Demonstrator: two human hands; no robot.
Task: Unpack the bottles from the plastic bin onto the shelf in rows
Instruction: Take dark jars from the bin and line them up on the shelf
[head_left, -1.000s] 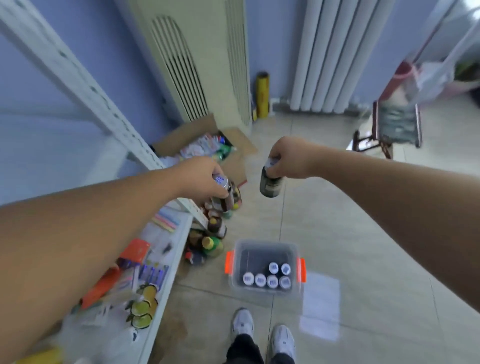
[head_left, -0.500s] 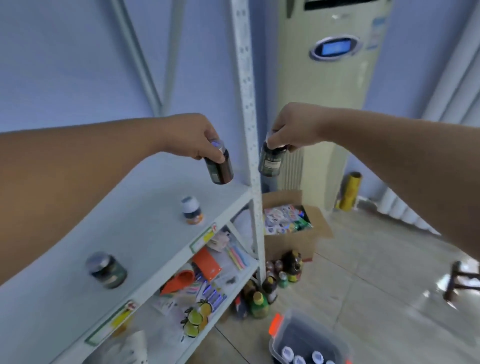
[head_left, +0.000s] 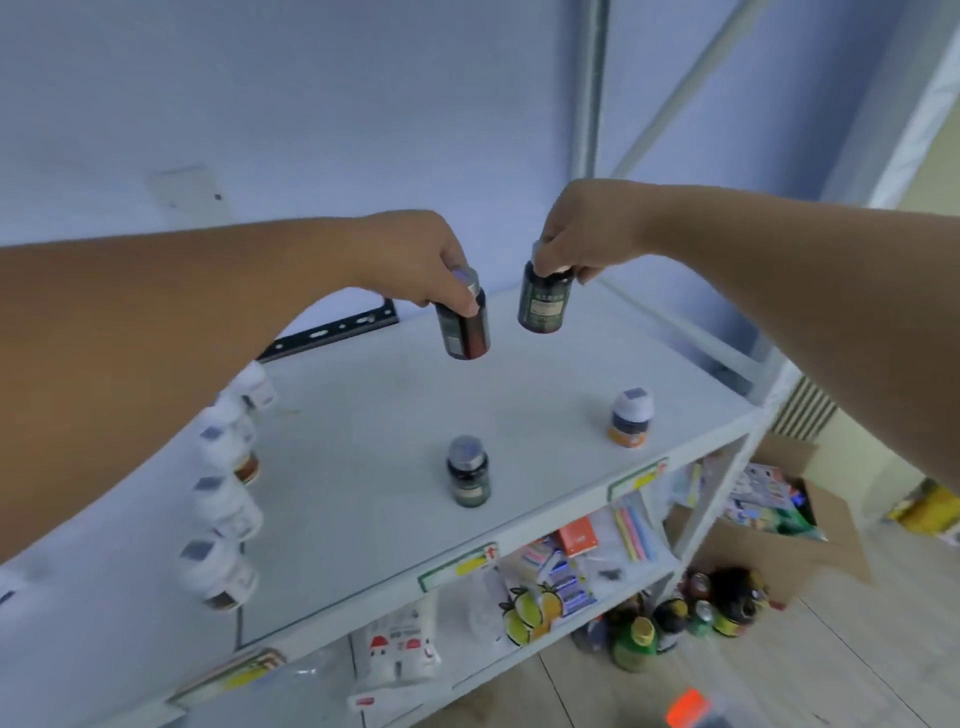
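My left hand (head_left: 415, 260) grips a dark bottle (head_left: 464, 327) by its silver cap, tilted, in the air above the white shelf (head_left: 363, 426). My right hand (head_left: 582, 234) holds a second dark bottle (head_left: 544, 304) by the top, close beside the first. Both hang over the back half of the shelf. On the shelf stand one dark bottle (head_left: 468, 473) near the front and a white bottle (head_left: 630, 418) at the right. A row of several white bottles (head_left: 224, 499) runs along the left, partly hidden by my left arm. Only an orange latch of the plastic bin (head_left: 687, 707) shows at the bottom.
A black bracket (head_left: 332, 330) lies at the shelf's back. A lower shelf (head_left: 561, 566) holds packets and stationery. On the floor stand several bottles (head_left: 675, 618) and an open cardboard box (head_left: 779, 519). Upright shelf posts (head_left: 589, 88) rise at the back right.
The view has swung from the floor and bin up to the shelf top. Both hands have carried their bottles up and over the shelf, now above its back half.
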